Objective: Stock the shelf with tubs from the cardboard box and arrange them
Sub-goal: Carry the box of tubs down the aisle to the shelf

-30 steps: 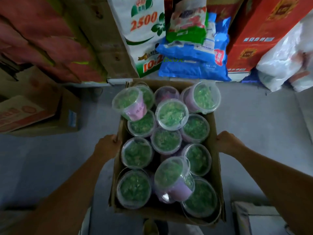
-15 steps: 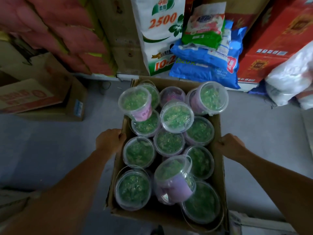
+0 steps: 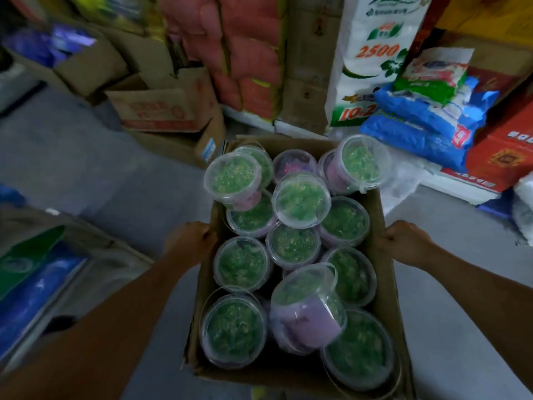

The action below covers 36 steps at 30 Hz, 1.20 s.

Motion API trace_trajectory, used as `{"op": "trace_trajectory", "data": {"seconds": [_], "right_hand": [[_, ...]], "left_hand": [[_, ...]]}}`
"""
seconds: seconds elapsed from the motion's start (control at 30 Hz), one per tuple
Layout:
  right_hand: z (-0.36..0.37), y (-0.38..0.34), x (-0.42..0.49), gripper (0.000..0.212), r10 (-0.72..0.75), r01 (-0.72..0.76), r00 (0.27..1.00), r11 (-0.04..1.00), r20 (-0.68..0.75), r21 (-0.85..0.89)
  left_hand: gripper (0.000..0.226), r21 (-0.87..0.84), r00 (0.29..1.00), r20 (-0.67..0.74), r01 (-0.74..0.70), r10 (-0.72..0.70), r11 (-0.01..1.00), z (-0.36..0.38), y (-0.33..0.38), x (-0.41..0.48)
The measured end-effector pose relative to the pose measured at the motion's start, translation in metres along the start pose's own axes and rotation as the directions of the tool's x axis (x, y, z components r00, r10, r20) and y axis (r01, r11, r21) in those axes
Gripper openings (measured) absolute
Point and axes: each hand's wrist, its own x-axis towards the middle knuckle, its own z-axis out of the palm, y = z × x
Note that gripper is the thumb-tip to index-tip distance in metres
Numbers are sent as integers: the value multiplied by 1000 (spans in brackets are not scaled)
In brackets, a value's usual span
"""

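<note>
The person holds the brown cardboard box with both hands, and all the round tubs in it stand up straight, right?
Not all. The head view shows some round clear-lidded plastic tubs of green stuff tipped over on the others, like the purple-sided tub nearest. The left hand and right hand do grip the brown cardboard box.
</note>
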Motion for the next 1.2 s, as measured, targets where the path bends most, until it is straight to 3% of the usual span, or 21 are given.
{"op": "trace_trajectory", "data": {"seconds": [0.07,0.23,0.33,0.5,0.6,0.7,0.8,0.97,1.2], "right_hand": [[8,-23,-14,49,-49,50,998,998,30,-42],[32,-84,-42,54,-215,225,970,970,109,-92],[47,-119,-60,54,-331,352,930,926,157,-136],[74,-179,-91,57,-479,530,832,834,279,-151],[89,-218,-114,56,-527,595,779,792,339,-135],[108,-258,-131,51,-561,671,719,714,410,-200],[133,-302,-152,46,-606,764,624,607,493,-220],[183,-382,-222,46,-648,898,428,386,631,-212],[294,-483,-367,51,-619,983,184,100,764,-156]], "left_hand": [[38,37,997,-50,62,-60,997,-6,-24,-43],[38,-68,961,-74,263,-268,962,-5,-87,-147],[39,-188,929,-105,331,-354,925,3,-121,-213],[40,-230,848,-111,485,-518,844,9,-152,-319],[39,-291,736,-116,617,-668,731,14,-153,-380],[43,-414,647,-113,659,-754,628,24,-150,-440],[43,-500,548,-84,699,-832,511,37,-147,-504],[36,-467,295,-18,842,-955,269,56,-142,-606],[32,-562,36,38,827,-999,9,95,-161,-754]]}}
